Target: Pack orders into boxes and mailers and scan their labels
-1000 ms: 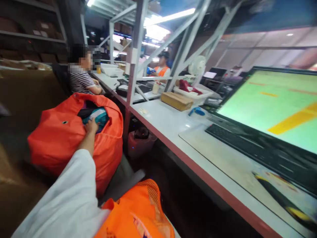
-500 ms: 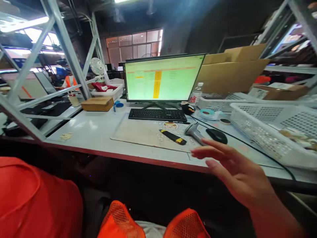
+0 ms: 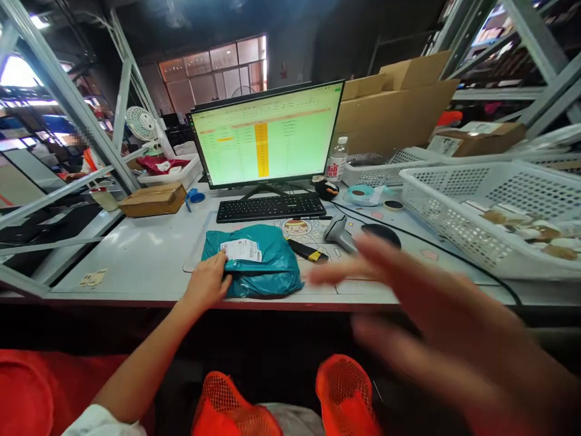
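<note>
A teal plastic mailer bag (image 3: 267, 275) with a white shipping label (image 3: 247, 249) lies on the mat at the desk's front. My left hand (image 3: 207, 281) grips its left end, the fingers on top by the label and the thumb at the near side. Blurred by motion, my right hand (image 3: 422, 303) hovers over the desk's front edge, fingers apart and nothing in them. Closest to it are a black mouse (image 3: 384, 235), which it partly hides, and a grey barcode scanner (image 3: 340, 233). A black and yellow box cutter (image 3: 308, 250) lies partly behind the bag.
Behind the mat stand a keyboard (image 3: 272, 208) and a lit monitor (image 3: 272, 139). White baskets (image 3: 472, 224) line the right side, near a water bottle (image 3: 336, 158) and tape rolls (image 3: 362, 193). A cardboard box (image 3: 152, 200) sits at left beside the metal frame (image 3: 97, 130).
The teal mailer bag and my left hand have come into view on the mat. My right hand is still raised, now larger and blurred. The camera view has tilted and shifted.
</note>
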The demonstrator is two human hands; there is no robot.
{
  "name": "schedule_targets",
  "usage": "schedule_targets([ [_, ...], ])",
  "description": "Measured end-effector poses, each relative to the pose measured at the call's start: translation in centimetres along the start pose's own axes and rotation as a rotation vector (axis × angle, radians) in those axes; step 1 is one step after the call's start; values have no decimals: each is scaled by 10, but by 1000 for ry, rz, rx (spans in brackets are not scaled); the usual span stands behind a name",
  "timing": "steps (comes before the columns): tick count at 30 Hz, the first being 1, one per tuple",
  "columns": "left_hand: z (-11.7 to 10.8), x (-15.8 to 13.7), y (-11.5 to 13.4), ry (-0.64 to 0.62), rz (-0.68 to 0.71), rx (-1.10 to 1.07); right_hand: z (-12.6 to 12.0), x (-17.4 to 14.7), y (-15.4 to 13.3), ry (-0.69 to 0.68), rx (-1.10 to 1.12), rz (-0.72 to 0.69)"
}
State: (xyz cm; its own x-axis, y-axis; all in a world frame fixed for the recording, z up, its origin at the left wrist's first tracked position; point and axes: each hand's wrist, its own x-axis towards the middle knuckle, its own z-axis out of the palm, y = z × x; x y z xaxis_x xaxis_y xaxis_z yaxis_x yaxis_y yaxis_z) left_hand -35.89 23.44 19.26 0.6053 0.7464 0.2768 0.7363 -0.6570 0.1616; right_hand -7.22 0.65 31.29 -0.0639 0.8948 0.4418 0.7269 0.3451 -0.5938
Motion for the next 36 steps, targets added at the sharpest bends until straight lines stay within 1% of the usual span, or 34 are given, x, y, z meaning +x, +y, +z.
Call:
schedule_targets([
  [1, -3, 5, 8, -27, 42, -9, -1, 6, 31, 146, -191, 181],
  [2, -6, 8, 16, -29, 87, -23, -1, 14, 63, 227, -366, 317],
  [3, -8, 11, 24, -15, 132, -38, 1, 22, 93, 232, -516, 444],
  [4, -7, 13, 31, 14, 178, -48, 4, 29, 121, 171, -630, 565],
  [6, 6, 17, 49, 39, 249, -44, 13, 41, 165, 19, -768, 716],
  [7, 19, 18, 59, 20, 277, -32, 18, 45, 180, -46, -809, 755],
  [9, 51, 19, 76, -10, 330, -9, 30, 53, 197, -97, -856, 790],
  [11, 81, 17, 87, 30, 330, -2, 37, 62, 200, -66, -867, 806],
  [13, 100, 13, 89, 95, 321, -12, 38, 74, 196, -40, -833, 849],
  [15, 106, 8, 85, 155, 346, -51, 29, 85, 185, -46, -761, 876],
  [17, 104, 1, 81, 199, 437, -124, 13, 90, 168, -85, -672, 864],
  [18, 103, -5, 81, 213, 501, -168, 5, 89, 157, -117, -609, 825],
  [19, 101, -11, 82, 218, 571, -210, -3, 87, 145, -158, -530, 757],
  [21, 98, -26, 89, 210, 706, -278, -15, 82, 117, -251, -357, 549],
  [23, 93, -40, 100, 201, 821, -328, -17, 80, 89, -352, -240, 330],
  [24, 90, -46, 105, 204, 868, -348, -15, 81, 77, -399, -217, 254],
  [26, 78, -52, 111, 229, 920, -381, -8, 87, 61, -463, -200, 180],
  [27, 71, -52, 111, 253, 911, -395, -4, 90, 58, -475, -187, 170],
  [29, 53, -46, 104, 308, 827, -419, 0, 95, 65, -439, -166, 188],
  [30, 45, -41, 97, 331, 759, -423, 1, 96, 75, -398, -175, 217],
  [32, 32, -27, 79, 333, 595, -391, 1, 95, 106, -292, -250, 295],
  [34, 28, -12, 59, 262, 438, -295, 1, 90, 146, -162, -424, 388],
  [36, 34, 1, 42, 160, 316, -170, 5, 81, 187, -41, -622, 526],
])
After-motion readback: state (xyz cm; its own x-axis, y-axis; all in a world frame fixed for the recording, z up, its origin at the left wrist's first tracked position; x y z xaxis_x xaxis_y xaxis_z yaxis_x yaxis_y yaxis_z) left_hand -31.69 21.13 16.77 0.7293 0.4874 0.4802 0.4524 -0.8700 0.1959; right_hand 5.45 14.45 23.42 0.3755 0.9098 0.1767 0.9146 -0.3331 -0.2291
